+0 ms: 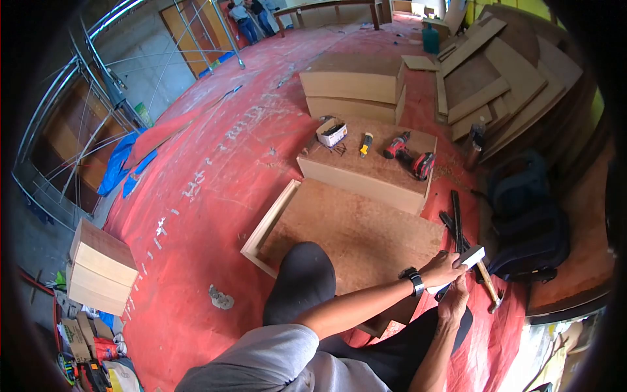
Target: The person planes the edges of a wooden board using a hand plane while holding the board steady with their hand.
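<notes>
L hand point(441, 270) w/ white item point(471, 256), prob. boxy

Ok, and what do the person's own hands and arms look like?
The left hand is bare, with a black wristwatch at the wrist and a short light-grey fabric sleeve higher up the arm. The right hand is bare too, with no watch visible; its sleeve can't be made out.

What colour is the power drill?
The power drill is red and black; the head view, the only one, shows it.
</notes>
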